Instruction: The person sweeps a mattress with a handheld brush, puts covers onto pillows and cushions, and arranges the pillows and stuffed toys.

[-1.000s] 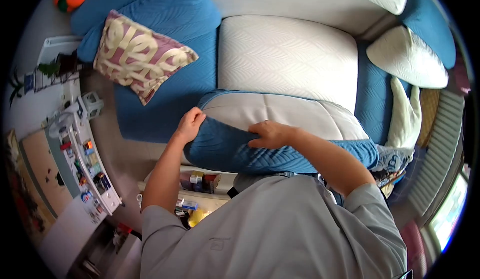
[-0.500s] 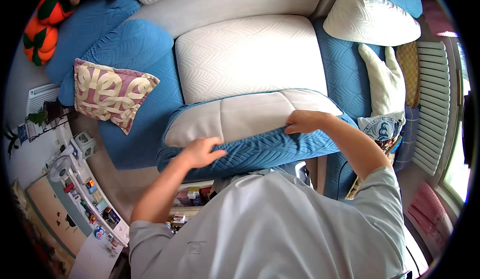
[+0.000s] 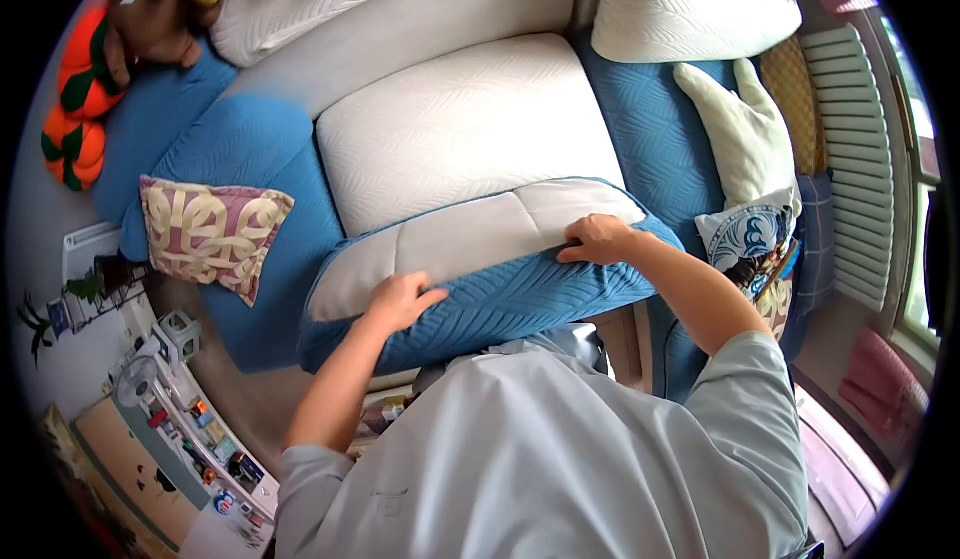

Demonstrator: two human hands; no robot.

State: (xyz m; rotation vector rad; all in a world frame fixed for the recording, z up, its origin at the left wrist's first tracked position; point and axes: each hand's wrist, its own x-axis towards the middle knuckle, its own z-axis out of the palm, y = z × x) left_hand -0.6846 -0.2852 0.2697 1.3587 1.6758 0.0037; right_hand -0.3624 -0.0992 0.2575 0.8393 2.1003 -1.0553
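Note:
A large cushion (image 3: 470, 229) with a grey underside and a blue quilted cover (image 3: 500, 297) stands tilted against my body. My left hand (image 3: 402, 302) is at the cover's edge on the left part, fingers curled over the fabric and thumb apart. Further right, my right hand (image 3: 598, 239) grips the same edge, fingers bent onto the blue cover. Behind the cushion lies a white quilted seat (image 3: 470, 129) of the sofa.
A patterned pillow (image 3: 212, 231) rests on the blue sofa section at left. White pillows (image 3: 690, 9) and a pale plush (image 3: 735, 134) lie at right, near a radiator (image 3: 848, 164). Orange plush toys (image 3: 75, 149) and a brown one (image 3: 155, 24) sit upper left.
The view has turned and shifted. My left hand has moved from the cushion's left corner along the edge, and my right hand has gone further right. More of the grey underside shows.

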